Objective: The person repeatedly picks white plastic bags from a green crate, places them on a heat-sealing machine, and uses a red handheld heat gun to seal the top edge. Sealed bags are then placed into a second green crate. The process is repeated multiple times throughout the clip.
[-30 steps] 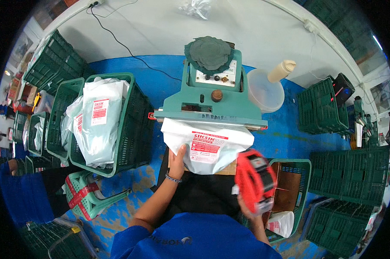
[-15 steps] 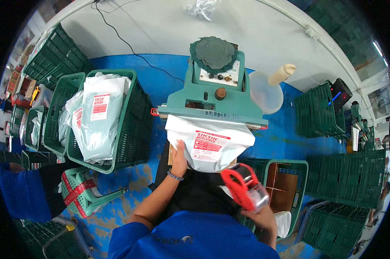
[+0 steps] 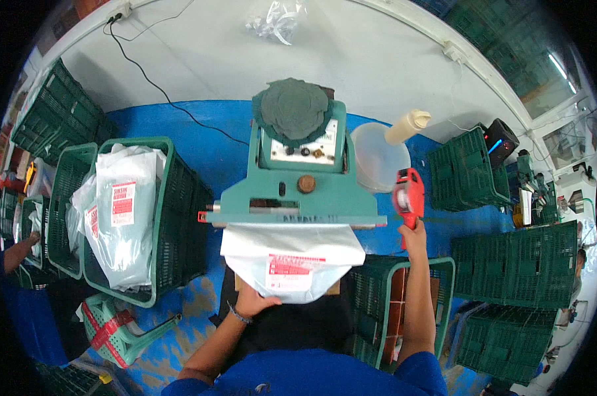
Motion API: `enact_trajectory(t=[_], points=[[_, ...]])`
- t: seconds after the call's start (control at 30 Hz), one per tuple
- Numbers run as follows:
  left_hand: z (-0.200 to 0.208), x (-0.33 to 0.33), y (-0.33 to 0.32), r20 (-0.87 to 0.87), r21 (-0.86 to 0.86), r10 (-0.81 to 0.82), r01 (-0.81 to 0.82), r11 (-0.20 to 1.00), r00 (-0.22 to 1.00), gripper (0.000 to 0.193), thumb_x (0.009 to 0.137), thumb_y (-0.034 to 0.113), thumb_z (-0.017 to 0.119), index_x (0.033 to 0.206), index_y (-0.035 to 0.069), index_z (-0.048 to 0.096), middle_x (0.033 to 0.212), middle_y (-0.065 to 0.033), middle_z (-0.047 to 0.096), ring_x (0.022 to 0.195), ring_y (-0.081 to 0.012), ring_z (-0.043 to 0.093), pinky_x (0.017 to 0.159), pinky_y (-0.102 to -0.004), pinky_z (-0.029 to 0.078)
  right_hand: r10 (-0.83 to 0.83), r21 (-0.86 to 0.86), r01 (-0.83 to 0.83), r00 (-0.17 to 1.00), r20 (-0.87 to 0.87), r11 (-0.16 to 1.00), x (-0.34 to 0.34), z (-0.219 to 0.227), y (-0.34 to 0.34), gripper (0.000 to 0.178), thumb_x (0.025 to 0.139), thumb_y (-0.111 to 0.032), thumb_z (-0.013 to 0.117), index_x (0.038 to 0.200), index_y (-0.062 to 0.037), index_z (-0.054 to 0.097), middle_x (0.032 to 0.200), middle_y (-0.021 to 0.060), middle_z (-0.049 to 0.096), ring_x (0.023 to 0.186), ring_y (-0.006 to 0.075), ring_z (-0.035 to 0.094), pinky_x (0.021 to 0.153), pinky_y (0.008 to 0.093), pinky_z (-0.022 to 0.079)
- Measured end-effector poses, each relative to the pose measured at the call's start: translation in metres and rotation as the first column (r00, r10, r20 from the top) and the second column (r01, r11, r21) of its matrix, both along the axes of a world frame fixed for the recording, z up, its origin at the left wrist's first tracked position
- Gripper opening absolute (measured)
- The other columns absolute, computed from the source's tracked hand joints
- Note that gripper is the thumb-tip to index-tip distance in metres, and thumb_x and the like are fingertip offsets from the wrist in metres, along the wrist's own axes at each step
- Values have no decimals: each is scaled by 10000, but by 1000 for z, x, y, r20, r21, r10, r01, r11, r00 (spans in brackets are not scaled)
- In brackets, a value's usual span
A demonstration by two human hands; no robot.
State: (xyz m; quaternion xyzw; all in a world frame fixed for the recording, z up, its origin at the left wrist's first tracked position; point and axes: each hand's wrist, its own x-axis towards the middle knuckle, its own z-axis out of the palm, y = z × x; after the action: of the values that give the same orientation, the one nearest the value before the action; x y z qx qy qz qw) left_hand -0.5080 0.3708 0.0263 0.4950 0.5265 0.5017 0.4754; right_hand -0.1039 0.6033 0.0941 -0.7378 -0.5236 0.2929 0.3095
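A white plastic bag with a red-and-white label lies with its top edge in the jaw of a teal sealing machine. My left hand grips the bag's lower left edge. My right hand is stretched out to the right of the machine and holds a red hand-held labelling gun by its handle, upright.
A green crate on the left holds filled white bags. More green crates stand right and below me. A clear bucket with a cream roll sits behind the machine. A green stool lies lower left. Another person's hand shows at far left.
My right hand lifted the red labelling gun from near my lap up and out to the right of the machine. The left hand stayed on the bag.
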Motion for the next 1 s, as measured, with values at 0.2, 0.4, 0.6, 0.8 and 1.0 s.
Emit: enact_trajectory(t=[0.2,0.4,0.6,0.8,1.0], points=[[6,4,2,122,-58,17,-10,998,992,984,595,458,884,1325,-27,439,1293,-166,535,1238,-312,480,1077,-421,308,31,-18,-25,870,492,1000,-27,-74,114,706,619,-344,746,1180,36,544,1127,256,598,1047,402,559,912,473,445],[-14,5,-10,53,-103,9,-3,995,999,833,620,433,877,1241,-7,539,1196,-148,613,1137,-299,568,1015,-411,384,80,-21,-85,786,613,996,-48,-93,137,784,648,-430,757,1234,29,511,1141,242,592,1090,414,521,947,498,409],[-17,6,-8,84,-32,29,-26,999,996,765,630,402,875,1211,8,571,1152,-133,639,1110,-289,586,1000,-415,398,-41,192,-91,806,591,977,-50,-57,89,723,785,-401,715,1314,20,458,1235,222,546,1143,389,485,1001,456,370],[-18,5,-10,-15,-53,-41,40,998,999,771,645,364,861,1251,5,547,1238,-141,599,1178,-295,545,1044,-420,357,59,534,254,863,-501,807,-74,-29,-54,680,927,-402,567,1421,-23,294,1375,207,430,1222,303,450,1055,416,318],[-10,7,-6,-70,-15,-9,8,1000,998,753,671,421,834,1243,15,561,1213,-145,612,1163,-314,553,1038,-424,356,212,293,-33,768,-605,955,-154,-20,-167,1108,704,-587,752,1453,-20,165,1443,188,339,1354,304,328,1108,436,277]])
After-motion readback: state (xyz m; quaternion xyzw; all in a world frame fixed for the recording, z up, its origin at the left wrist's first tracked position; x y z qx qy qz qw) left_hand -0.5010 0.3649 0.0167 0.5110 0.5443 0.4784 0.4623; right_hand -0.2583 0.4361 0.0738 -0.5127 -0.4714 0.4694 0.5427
